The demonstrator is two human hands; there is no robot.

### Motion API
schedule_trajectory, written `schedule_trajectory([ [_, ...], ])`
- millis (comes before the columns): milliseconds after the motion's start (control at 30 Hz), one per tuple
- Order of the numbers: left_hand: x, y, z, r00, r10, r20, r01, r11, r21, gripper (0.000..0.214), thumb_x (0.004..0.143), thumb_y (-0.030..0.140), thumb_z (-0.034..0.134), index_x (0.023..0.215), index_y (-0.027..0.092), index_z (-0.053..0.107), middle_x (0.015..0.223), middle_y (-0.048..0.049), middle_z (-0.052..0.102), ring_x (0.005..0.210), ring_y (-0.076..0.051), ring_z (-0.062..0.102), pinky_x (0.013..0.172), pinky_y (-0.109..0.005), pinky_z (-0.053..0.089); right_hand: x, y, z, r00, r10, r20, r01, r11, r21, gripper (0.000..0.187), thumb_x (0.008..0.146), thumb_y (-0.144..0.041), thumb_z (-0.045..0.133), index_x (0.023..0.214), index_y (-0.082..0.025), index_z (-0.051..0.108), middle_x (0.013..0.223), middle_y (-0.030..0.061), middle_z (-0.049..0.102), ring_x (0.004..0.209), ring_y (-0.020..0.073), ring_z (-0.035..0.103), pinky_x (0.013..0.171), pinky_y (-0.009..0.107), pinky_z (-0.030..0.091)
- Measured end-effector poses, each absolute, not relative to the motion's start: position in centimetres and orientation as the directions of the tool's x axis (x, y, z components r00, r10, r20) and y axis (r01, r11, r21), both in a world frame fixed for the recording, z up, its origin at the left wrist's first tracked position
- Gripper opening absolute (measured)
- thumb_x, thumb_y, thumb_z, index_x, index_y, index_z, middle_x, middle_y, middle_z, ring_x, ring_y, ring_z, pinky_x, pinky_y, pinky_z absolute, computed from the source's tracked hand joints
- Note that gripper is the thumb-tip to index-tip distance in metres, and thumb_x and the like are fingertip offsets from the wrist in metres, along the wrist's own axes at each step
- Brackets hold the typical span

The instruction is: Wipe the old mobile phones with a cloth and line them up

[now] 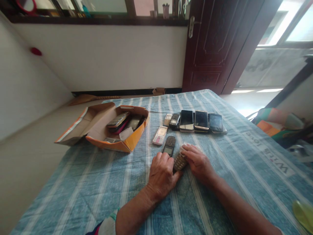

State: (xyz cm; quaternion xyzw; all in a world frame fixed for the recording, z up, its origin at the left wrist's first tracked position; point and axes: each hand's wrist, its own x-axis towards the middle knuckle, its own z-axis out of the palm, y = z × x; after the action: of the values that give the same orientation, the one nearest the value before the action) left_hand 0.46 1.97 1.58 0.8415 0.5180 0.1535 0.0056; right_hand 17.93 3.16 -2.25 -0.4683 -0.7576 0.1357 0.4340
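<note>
Blue striped cloth [97, 189] covers a big table by a white wall and a dark door [215, 45]. The left hand [162, 176] and the right hand [198, 161] meet in the middle, fingers curled close on a small gray phone [180, 162] with buttons. It lies on the cloth between them. A dark phone [169, 146] sits just past the left hand, near a pink phone [159, 135]. A row of phones [195, 121] lies farther back. An orange box [110, 146] on the left has phones inside.
</note>
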Motion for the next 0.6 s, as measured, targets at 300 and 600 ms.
schedule_trajectory([
  [300,0.4,2.1,1.1,0.431,0.862,0.267,0.862,-0.48,0.16,0.025,0.079,0.04,0.064,0.075,0.016,0.061,0.079,-0.0081,0.058,0.081,-0.026,0.051,0.07,-0.039,0.042,16.8,2.4,-1.6,-0.214,0.772,0.599,0.502,0.613,-0.61,0.036,0.088,-0.008,0.041,0.099,-0.025,0.071,0.108,0.0075,0.07,0.108,0.0219,0.063,0.1,0.044,0.046],
  [600,0.0,2.3,0.9,0.445,0.858,0.255,0.849,-0.495,0.184,0.022,0.075,0.037,0.068,0.077,0.016,0.062,0.078,-0.007,0.059,0.079,-0.025,0.051,0.069,-0.038,0.042,16.2,1.7,-1.2,-0.336,0.721,0.606,0.392,0.692,-0.606,0.034,0.091,-0.011,0.04,0.11,-0.023,0.066,0.108,0.0088,0.069,0.105,0.0202,0.063,0.094,0.038,0.049],
])
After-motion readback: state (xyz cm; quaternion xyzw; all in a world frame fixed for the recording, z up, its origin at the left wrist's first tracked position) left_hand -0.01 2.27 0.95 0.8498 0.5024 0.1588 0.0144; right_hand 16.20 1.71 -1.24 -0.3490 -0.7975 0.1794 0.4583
